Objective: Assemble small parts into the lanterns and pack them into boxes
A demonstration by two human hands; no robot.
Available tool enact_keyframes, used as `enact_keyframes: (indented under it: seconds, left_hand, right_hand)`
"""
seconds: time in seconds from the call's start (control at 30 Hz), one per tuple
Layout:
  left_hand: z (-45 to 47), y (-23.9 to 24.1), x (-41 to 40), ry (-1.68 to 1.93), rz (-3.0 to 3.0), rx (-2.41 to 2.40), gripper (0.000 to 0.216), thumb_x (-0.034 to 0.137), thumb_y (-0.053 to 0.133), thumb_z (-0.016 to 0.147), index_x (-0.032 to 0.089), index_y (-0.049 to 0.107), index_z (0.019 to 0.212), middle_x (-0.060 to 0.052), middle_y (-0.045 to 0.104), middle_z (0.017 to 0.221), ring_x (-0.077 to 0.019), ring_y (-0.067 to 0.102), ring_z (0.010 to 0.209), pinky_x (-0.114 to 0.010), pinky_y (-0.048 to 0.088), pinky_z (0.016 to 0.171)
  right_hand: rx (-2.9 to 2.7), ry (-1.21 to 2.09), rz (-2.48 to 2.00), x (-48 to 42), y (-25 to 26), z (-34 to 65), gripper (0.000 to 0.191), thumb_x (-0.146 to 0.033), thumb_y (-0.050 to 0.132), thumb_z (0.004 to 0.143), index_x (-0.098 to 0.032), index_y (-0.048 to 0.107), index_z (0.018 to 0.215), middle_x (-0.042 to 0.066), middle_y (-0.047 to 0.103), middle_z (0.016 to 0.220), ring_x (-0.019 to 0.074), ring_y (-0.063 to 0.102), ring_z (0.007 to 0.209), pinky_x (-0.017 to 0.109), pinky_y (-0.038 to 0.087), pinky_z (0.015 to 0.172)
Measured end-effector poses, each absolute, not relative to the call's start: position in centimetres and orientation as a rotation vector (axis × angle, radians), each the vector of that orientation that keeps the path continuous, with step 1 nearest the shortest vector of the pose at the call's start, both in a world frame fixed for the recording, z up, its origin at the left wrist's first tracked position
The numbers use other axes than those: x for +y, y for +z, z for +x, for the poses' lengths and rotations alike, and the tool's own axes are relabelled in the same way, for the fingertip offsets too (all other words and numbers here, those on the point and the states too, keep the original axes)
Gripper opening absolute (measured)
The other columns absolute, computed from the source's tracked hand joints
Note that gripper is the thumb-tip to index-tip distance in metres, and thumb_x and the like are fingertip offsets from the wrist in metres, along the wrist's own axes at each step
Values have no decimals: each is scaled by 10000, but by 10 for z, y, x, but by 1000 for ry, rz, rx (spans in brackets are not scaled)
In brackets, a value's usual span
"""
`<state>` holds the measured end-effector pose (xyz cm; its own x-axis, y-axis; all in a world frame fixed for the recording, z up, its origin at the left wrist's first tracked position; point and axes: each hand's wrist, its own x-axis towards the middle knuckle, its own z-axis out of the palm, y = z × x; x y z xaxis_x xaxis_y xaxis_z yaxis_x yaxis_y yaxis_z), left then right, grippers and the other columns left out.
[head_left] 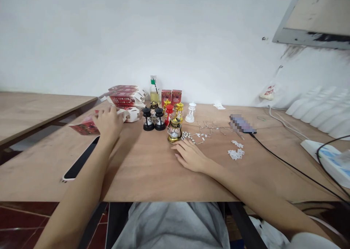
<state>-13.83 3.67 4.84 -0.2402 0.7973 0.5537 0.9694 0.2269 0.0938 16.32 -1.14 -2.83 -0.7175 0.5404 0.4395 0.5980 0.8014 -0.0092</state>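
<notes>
My left hand (109,123) is at the left of the table, its curled fingers on a flat red printed carton (86,127) that looks slightly blurred. The thumb's side is partly hidden. My right hand (190,156) lies on the tabletop with its fingers stretched out and nothing in them. Just beyond its fingertips stands a small bronze-gold lantern (174,133) with a wire handle. Behind that lantern are two black lanterns (147,118), a red lantern (168,113), several gold ones (179,111) and a white lantern (191,112). Small round button-like pieces (187,135) lie beside the bronze-gold lantern.
Stacked flat red cartons (125,96) lie at the back left. A bottle (154,92) and two upright red boxes (171,96) stand near the wall. A phone (82,161) lies under my left forearm. Wire handles (210,128), white pieces (235,154), a cabled phone (242,124) and a power strip (328,161) are rightward.
</notes>
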Motion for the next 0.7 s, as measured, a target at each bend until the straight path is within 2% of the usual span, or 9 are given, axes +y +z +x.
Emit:
enact_keyframes:
  seconds: [0.17,0.27,0.33,0.47,0.6,0.7]
  left_hand:
    - [-130,47,37,-902,-1561,-1832,469,442,255,949,91,536,1083,-210,563,1187,-330,477,1117,-463,279,899]
    - [-120,43,43,-1096,-1519,-1477,322,430,419,921,149,571,877,-125,658,1006,-283,562,1016,-472,270,919]
    - [-110,42,42,-1204,-1527,-1169,215,361,539,879,173,551,774,-57,682,834,-248,616,932,-472,277,925]
    - [-85,47,22,-1347,-1555,-668,109,251,658,804,211,559,781,-8,688,766,-205,645,777,-453,325,865]
    - [-69,51,-8,-1234,-1649,-504,115,200,669,796,232,569,841,41,708,728,-155,656,716,-378,385,774]
    - [-63,47,-24,-1067,-1851,-334,133,209,580,859,216,554,729,33,717,735,-131,675,757,-328,432,728]
  right_hand:
    - [-2561,-213,-729,-12,-28,163,215,-169,457,892,-139,562,1078,104,630,1085,232,540,995,384,430,871]
    - [-2536,-233,-652,-12,-28,163,202,-164,459,893,-137,565,1063,100,649,1044,222,554,963,373,427,848]
    - [-2519,-249,-632,-12,-28,163,195,-162,461,893,-139,566,1055,102,657,1016,219,561,937,371,427,832]
    - [-2468,-280,-643,-12,-28,162,238,-160,453,891,-134,543,1110,114,657,1025,228,569,943,380,436,827]
    - [-2326,-302,-628,-14,-25,162,336,-155,440,894,-134,466,1229,126,630,1107,220,568,989,368,451,843]
    - [-2215,-351,-565,-17,-22,163,376,-158,459,888,-149,433,1263,118,616,1073,206,563,969,343,461,812]
